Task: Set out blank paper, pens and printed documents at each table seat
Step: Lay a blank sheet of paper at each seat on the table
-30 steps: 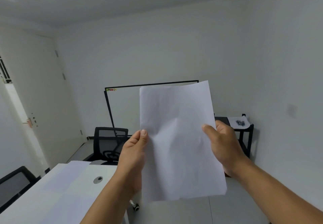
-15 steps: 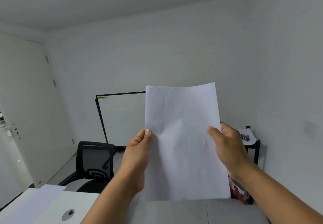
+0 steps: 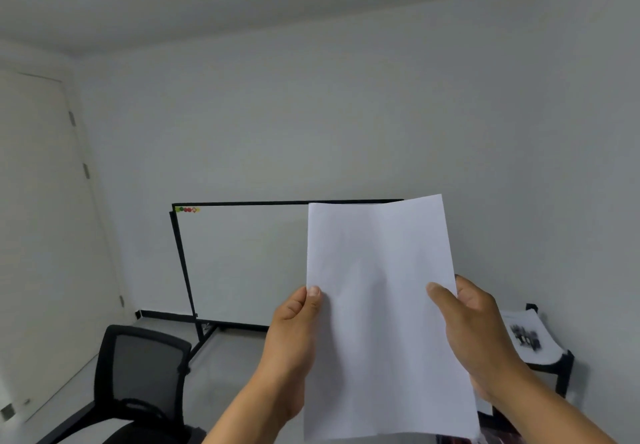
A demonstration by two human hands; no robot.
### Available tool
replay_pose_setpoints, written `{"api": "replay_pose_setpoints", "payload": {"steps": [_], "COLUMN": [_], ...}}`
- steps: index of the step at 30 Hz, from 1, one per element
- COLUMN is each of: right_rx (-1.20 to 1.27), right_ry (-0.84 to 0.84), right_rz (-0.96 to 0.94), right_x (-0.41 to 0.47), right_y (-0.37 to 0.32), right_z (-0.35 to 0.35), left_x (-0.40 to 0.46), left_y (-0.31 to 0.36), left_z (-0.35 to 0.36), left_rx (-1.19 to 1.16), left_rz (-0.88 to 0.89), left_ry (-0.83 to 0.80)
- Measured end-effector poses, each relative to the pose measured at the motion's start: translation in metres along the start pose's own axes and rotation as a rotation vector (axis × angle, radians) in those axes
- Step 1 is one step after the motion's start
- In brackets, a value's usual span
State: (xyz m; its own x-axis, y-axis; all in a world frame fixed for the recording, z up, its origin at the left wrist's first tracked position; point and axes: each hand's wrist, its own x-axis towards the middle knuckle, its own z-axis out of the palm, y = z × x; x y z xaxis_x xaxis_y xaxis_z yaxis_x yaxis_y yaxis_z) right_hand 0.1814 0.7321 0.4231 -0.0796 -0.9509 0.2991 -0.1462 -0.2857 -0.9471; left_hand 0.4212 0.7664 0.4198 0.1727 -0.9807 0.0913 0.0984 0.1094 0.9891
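Fingers [image 3: 313,296] of left hand [image 3: 291,346] and right hand [image 3: 474,336] pinch the blank sheet [image 3: 381,305] at its side edges, upright at chest height before the whiteboard [image 3: 242,263]. Light, floppy, creases easily, so an edge grip at both sides suits. Since half a second ago the view tilted up; the worktop dropped out of frame.

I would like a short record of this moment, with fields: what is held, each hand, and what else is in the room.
held: sheet of paper, upright in front of the camera, side facing us blank
left hand: pinches the sheet's left edge, thumb on the front
right hand: grips the sheet's right edge, thumb on the front
behind: whiteboard on a black stand against the far wall
lower left: black office chair
right: small black side table with a printed page on it
left wall: door
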Motion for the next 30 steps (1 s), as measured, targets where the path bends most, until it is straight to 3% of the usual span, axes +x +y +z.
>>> {"api": "replay_pose_setpoints", "payload": {"steps": [9, 16, 23, 30], "right_rx": [0.1, 0.194, 0.23, 0.21], "right_ry": [-0.138, -0.344, -0.513, -0.586], "right_rz": [0.016, 0.008, -0.014, -0.159], "right_x": [0.174, 0.326, 0.437, 0.525], "right_y": [0.059, 0.093, 0.113, 0.144], "right_z": [0.027, 0.088, 0.191, 0.335], "left_x": [0.151, 0.267, 0.368, 0.484], "left_y": [-0.02, -0.033, -0.039, -0.063], "left_z": [0.028, 0.021, -0.028, -0.131], "left_rx": [0.101, 0.102, 0.165, 0.167], "left_rz": [0.065, 0.159, 0.238, 0.308], "left_ry": [0.114, 0.365, 0.581, 0.687]}}
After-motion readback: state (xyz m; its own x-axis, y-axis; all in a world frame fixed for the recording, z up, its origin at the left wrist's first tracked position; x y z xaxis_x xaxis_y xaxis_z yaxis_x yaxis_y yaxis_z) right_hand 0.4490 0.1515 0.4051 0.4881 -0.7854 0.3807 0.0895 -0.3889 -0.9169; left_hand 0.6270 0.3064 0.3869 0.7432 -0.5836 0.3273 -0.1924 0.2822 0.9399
